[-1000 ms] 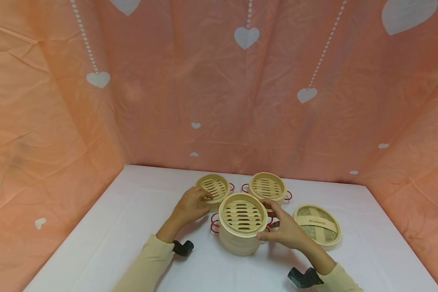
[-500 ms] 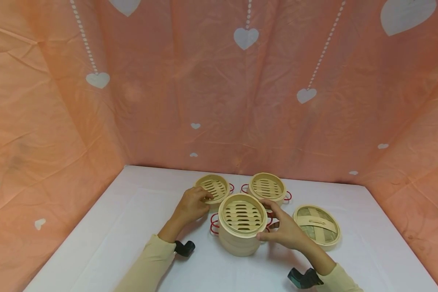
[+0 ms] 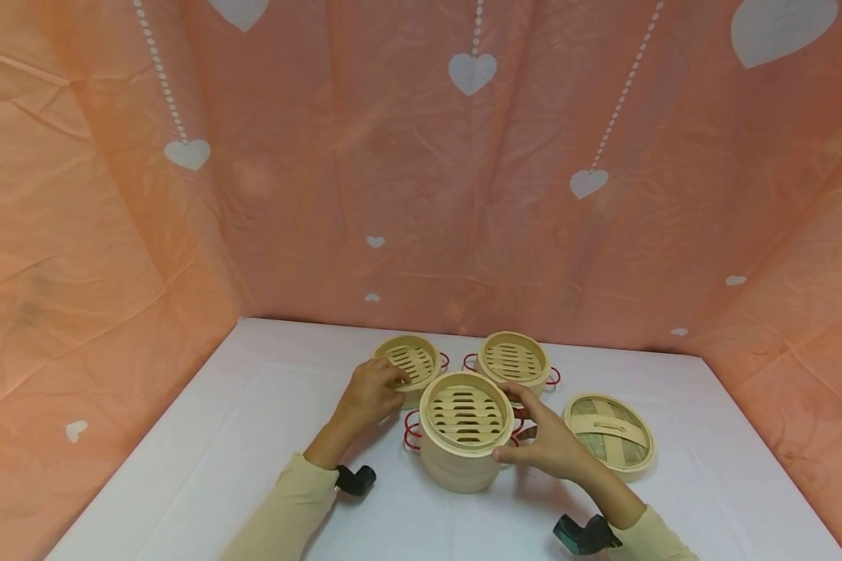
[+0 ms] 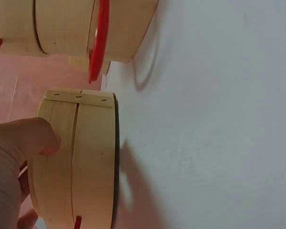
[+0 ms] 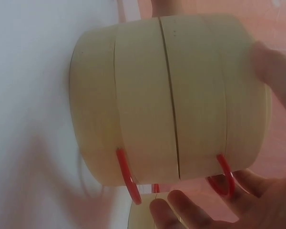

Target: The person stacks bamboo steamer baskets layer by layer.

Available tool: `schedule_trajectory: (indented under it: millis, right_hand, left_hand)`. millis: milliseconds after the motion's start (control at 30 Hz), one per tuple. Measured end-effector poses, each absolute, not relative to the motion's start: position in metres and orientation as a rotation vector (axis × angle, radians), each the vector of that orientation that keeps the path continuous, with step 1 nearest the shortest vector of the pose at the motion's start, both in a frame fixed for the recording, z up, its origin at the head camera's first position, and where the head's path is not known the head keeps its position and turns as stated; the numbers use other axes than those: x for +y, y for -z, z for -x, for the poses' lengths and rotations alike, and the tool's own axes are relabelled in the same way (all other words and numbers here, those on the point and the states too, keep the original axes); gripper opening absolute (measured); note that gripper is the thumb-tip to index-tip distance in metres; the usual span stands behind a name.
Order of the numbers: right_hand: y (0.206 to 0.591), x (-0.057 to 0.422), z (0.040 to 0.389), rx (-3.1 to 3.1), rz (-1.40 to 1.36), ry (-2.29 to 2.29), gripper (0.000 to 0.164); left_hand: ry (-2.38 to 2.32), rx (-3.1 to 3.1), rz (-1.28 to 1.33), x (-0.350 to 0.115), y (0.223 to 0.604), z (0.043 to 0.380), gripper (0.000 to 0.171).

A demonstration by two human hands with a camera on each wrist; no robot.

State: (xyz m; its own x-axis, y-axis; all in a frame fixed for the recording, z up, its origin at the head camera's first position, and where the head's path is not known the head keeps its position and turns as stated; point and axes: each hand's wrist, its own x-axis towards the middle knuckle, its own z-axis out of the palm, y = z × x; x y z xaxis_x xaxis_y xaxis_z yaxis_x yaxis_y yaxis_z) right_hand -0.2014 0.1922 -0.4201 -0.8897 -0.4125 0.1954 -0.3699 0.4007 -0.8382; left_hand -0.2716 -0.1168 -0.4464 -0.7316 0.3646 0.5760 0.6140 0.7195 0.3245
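Observation:
My left hand [image 3: 370,396] grips the near-left side of a small bamboo steamer basket [image 3: 421,396] that sits at the back left. In the left wrist view my thumb [image 4: 35,136] presses the outer wall of this basket [image 4: 93,157], and the other fingers are mostly hidden behind it. Front and centre, two bamboo steamer tiers are stacked as one steamer stack [image 3: 459,471] with red side handles. My right hand [image 3: 554,440] holds the stack's right side by the upper tier. The right wrist view shows thumb and fingers spread around the stack's upper part [image 5: 200,95], beside a red handle [image 5: 225,174].
Another bamboo basket [image 3: 514,362] with red handles stands behind the stack. A woven bamboo lid [image 3: 613,427] lies to the right, beyond my right hand. All of it is on a white-covered table [image 3: 252,436], with a peach heart-patterned curtain [image 3: 421,171] around the back and sides.

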Motion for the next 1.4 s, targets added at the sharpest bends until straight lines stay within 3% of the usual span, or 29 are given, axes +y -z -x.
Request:
schedule_trajectory:
  millis: [700,1400]
  right_hand:
    - [0.419,0.191,0.201,2.572,0.729,1.557,0.086]
    - [0.418,0.191,0.199,2.583,0.734,1.531,0.089]
  left_hand:
    - [0.748,-2.274,0.669,-0.120,0.430,0.259,0.026]
    - [0.790,-2.192,0.625,-0.117,0.387,0.227,0.028]
